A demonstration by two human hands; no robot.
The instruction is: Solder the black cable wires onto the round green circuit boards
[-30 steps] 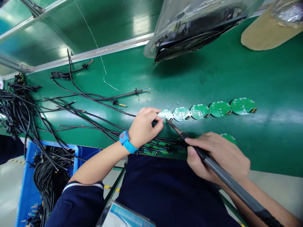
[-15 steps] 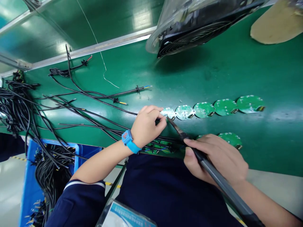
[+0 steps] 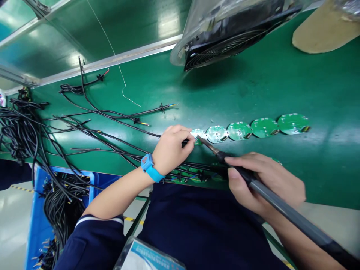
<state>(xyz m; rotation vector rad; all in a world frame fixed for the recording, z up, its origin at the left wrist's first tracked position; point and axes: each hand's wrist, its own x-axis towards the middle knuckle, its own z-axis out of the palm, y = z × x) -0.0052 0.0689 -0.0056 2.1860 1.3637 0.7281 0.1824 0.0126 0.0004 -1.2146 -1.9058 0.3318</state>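
Observation:
Several round green circuit boards lie in a row on the green table, the leftmost board (image 3: 200,137) beside my left fingertips. My left hand (image 3: 174,147), with a blue watch at the wrist, is pinched around a black cable end at that board's left edge; the wire tips are hidden by the fingers. My right hand (image 3: 263,182) grips a soldering iron (image 3: 270,197) with a grey and black handle. Its metal tip touches or hovers just over the leftmost board. More boards with cables (image 3: 191,174) lie along the table's near edge.
Black cables (image 3: 112,112) spread across the left of the table (image 3: 253,86), bunched at the far left. A blue bin (image 3: 36,225) of cables stands below. A black fan (image 3: 225,47) stands at the back, a tan piece (image 3: 317,32) at upper right. A thin wire (image 3: 112,48) hangs at upper left.
My right hand has moved right and slightly down, with the iron lying at a flatter angle. Its tip stays at the leftmost board. The whole view has shifted slightly.

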